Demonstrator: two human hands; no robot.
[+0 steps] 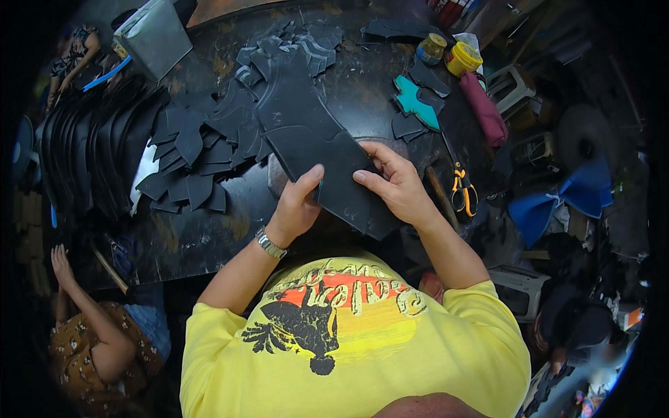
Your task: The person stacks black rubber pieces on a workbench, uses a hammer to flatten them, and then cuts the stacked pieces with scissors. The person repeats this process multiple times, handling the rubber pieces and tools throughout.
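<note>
Both hands (348, 191) grasping one black cut sheet (334, 174) — held between them | over worktable (209, 237)

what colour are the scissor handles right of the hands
Orange and black, on the scissors lying on the table just right of the right hand; seen in the head view.

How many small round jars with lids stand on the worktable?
2: a yellow-lidded round jar at the table's far right edge, and a darker glass jar just left of it. Clutter may hide others.

I am looking at a craft workshop: a stained worktable (202, 244) carries heaps of cut black pieces (195, 153), scissors (461, 189) and glue jars (461, 58).
</note>
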